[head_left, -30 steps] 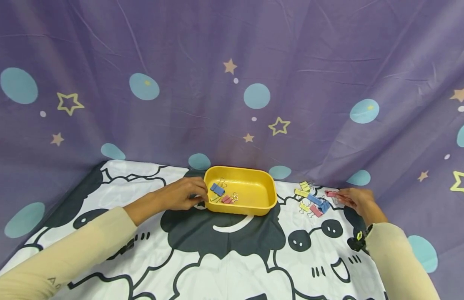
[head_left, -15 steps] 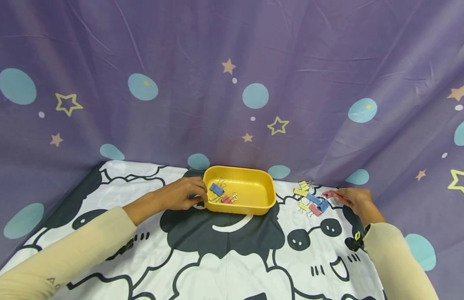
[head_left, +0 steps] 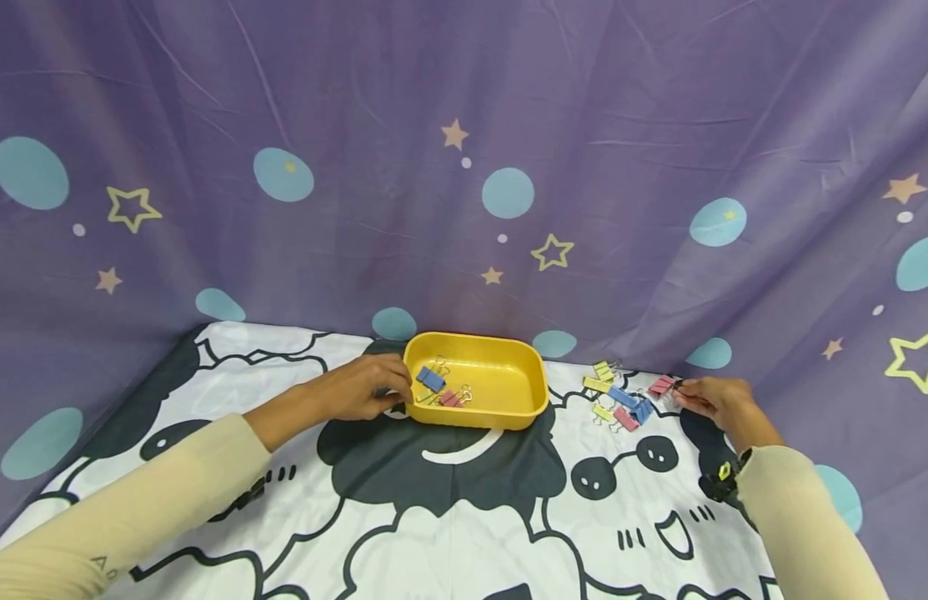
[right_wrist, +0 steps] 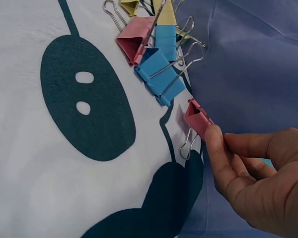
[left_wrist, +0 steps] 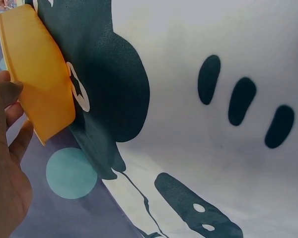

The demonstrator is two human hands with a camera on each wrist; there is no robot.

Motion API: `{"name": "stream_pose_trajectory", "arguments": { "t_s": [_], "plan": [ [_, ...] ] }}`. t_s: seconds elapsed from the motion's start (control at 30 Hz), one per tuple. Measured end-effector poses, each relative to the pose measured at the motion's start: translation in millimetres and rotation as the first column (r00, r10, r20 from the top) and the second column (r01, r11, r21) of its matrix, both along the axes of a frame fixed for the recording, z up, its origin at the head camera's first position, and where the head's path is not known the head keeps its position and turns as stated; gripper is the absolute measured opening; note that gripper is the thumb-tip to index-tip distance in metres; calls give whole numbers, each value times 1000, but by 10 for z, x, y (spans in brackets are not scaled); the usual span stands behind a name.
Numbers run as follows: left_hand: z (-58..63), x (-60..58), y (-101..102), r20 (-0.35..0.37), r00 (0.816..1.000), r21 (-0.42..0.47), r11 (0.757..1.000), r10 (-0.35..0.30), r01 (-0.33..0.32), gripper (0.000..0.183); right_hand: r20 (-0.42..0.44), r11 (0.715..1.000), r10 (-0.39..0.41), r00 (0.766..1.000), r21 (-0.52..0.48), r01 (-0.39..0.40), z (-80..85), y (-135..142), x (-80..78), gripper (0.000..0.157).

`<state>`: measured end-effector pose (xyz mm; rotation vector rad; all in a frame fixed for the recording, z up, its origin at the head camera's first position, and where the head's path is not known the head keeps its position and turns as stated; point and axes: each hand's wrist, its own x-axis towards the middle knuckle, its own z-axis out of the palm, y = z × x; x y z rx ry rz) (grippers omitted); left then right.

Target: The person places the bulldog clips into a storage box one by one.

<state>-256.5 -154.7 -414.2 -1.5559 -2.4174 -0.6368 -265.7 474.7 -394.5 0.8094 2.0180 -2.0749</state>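
Observation:
A yellow plastic tray [head_left: 519, 418] stands in the middle of the head view, with a blue binder clip [head_left: 431, 380] and a pink one [head_left: 452, 400] inside near its left end. My left hand [head_left: 366, 387] grips the tray's left rim; the left wrist view shows its fingers at the tray's edge [left_wrist: 42, 74]. At the right, my right hand [right_wrist: 268, 168] pinches a pink binder clip [right_wrist: 196, 116] between thumb and fingertips, one wire handle hanging below. Beside it lies a pile of clips, among them a blue binder clip [right_wrist: 161, 77] and another pink clip [right_wrist: 135, 37].
Yellow clips [head_left: 597, 385] lie at the left of the pile. A white cloth with black cartoon drawings [head_left: 464, 542] covers the table. A purple curtain [head_left: 358, 208] hangs behind the table's back edge.
The pink clip in my right hand has turned, and more of its body shows beyond the fingertips. The left hand and the tray keep their places.

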Motion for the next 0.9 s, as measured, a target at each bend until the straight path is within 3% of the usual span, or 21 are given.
{"name": "stream_pose_trajectory", "arguments": {
  "t_s": [0.43, 0.9],
  "plan": [
    [-34, -15, -2, -15, 1000, 21, 1000, -15, 16, 19, -6, 998, 26, 1000, -59, -27, 173, 31, 26, 40],
    [-9, -6, -2, 11, 1000, 8, 1000, 3, -3, 19, -5, 984, 175, 985, -25, -175, 324, -127, -55, 33]
  ]
}}
